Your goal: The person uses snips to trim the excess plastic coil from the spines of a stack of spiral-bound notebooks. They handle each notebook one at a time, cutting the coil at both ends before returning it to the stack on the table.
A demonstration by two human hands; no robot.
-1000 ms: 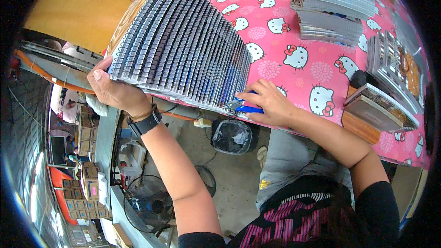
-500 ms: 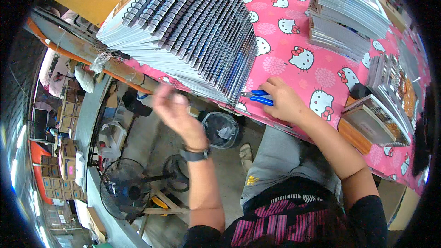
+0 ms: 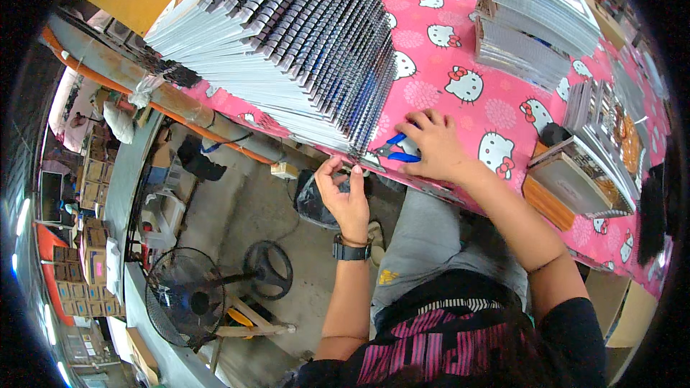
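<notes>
Holds blue-handled pliers (image 3: 404,158) in the grip of the right hand (image 3: 436,149), off centre toward two o'clock, pointing toward nine beside stacked spiral-bound books (image 3: 309,43) on the pink table (image 3: 431,57). Curls the left hand (image 3: 348,200), just below centre toward six o'clock, with grip parted.

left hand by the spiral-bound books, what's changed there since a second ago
The left hand has let go of the row's left end and moved right and nearer the body, to near the other end of the spiral-bound books. The blue-handled pliers have drawn slightly right, off the bindings. The right hand still holds them; the books stay standing.
</notes>
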